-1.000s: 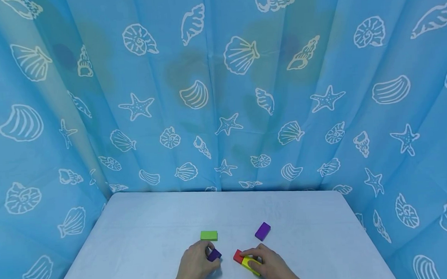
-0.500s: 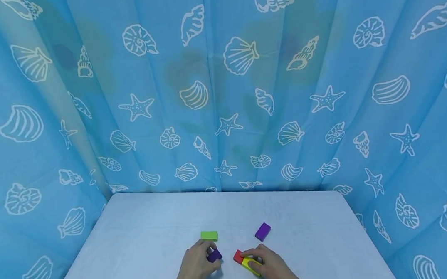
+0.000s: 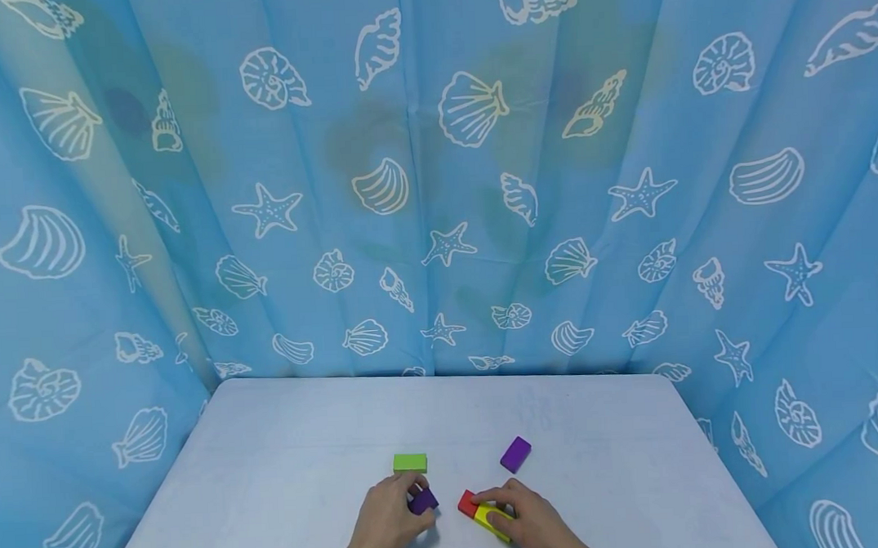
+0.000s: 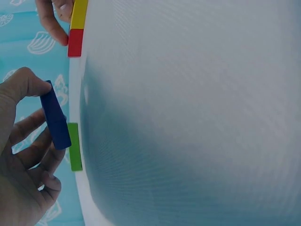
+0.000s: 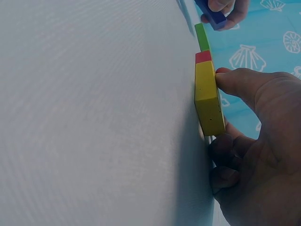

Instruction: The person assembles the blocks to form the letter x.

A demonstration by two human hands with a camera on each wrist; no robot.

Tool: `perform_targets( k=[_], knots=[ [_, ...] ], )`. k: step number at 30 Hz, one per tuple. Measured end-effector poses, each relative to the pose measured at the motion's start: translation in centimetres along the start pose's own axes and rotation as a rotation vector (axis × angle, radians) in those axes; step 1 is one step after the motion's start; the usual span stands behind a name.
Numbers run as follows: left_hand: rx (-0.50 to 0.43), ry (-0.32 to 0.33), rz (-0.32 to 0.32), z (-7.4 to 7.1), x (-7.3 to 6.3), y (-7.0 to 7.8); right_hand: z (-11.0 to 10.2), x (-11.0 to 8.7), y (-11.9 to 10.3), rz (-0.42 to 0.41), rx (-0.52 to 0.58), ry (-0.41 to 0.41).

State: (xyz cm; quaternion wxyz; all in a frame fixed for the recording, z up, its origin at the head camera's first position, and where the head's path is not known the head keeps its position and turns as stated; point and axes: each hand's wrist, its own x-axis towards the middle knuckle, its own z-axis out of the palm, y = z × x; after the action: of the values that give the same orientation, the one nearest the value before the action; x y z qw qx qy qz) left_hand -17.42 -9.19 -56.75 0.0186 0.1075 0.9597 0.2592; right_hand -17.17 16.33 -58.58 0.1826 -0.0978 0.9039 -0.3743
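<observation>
Blue block (image 4: 55,115) is occupying the left side of the left-wrist frame, tilted and apparently off the surface. The left hand (image 3: 389,517) is pinching it by its ends, thumb on one and fingers on the other, the grip standing as wide as the block is long. Good practice is calling for even pressure at both ends, with the tilt being corrected before any contact. At lower centre of the head frame, the right hand (image 3: 534,517) is curving its fingers part-closed around the yellow block (image 5: 207,82), a fingertip reaching the red block (image 4: 75,43); these two are lying end to end, touching. A light, steady hold is advisable, as uneven pushing could be opening that joint. Beyond the left fingers, the green block (image 3: 410,462) is lying flat on the white table (image 3: 307,451). Only the head view is showing the purple block (image 3: 516,454), resting apart, above the right hand in the frame. The head view is largely hiding the blue block's grip, which the left-wrist view is exposing; the right-wrist view alone is revealing dark specks on the yellow block. Shell-printed curtain (image 3: 320,255) is filling the head frame's upper part.
</observation>
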Motion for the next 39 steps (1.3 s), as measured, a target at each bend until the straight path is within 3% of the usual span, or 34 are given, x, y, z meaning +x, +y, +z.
perform_targets(
  k=[14, 28, 39],
  knots=[
    [-0.036, -0.041, 0.034, 0.3, -0.1, 0.3, -0.1, 0.1, 0.0, -0.01, -0.01, -0.003],
    [-0.091, -0.142, -0.077, 0.7, -0.1, 1.5, 0.0, 0.2, 0.1, 0.004, 0.008, 0.001],
    [-0.117, -0.162, -0.064, 1.0, -0.1, 1.5, 0.0, 0.2, 0.2, 0.029, 0.056, -0.019]
  ],
)
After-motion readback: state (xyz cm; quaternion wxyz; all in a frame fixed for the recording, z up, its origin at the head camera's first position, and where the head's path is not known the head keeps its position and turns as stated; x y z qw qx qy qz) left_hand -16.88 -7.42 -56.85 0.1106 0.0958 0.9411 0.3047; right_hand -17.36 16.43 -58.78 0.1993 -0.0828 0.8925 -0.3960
